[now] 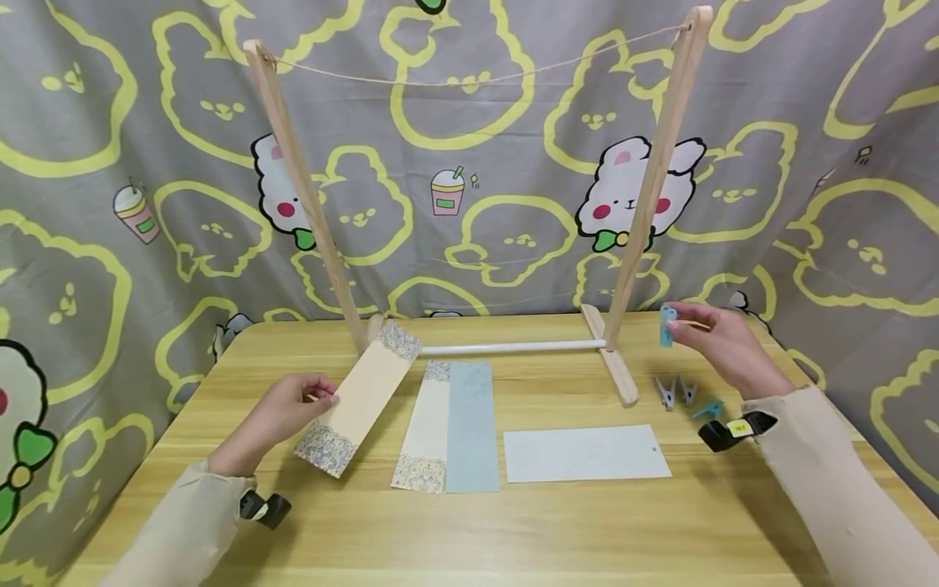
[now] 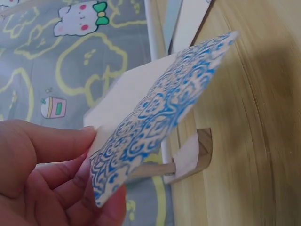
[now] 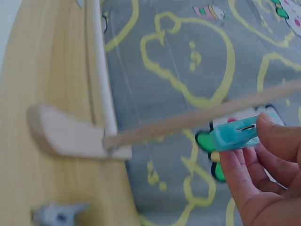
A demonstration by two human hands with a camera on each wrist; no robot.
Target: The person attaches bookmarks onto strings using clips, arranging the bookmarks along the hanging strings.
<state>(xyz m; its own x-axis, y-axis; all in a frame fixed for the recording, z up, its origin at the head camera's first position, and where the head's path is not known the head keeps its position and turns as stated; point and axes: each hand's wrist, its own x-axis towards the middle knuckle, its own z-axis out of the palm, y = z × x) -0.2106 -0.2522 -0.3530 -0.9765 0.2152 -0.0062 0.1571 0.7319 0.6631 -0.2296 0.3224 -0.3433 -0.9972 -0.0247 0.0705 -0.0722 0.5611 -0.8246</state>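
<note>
1. The left hand (image 1: 289, 408) pinches a cream card (image 1: 367, 391) by its left long edge, thumb on one side and fingers on the other. The card is up off the table, on the left, and it slants. Both its ends have a curly blue pattern.
2. The right hand (image 1: 722, 338) pinches a blue clip (image 1: 666, 326) between thumb and fingers. The clip is in the air on the right.
3. Under the right hand, two grey clips (image 1: 666, 393) and a teal clip (image 1: 709, 408) lie on the table.
4. Just right of the cream card lies a patterned card (image 1: 421, 436). A plain blue card (image 1: 473, 428) touches its right side.
5. More to the right, a pale card (image 1: 587, 453) lies sideways, with a little dark dot near its right end.
6. On the far side stands a wooden frame (image 1: 653, 196), with a white rod (image 1: 513, 348) down low and a string (image 1: 440, 84) up high.
7. The table (image 1: 513, 538) looks like wood. Behind it hangs a grey curtain (image 1: 499, 281) with yellow cartoon shapes.
</note>
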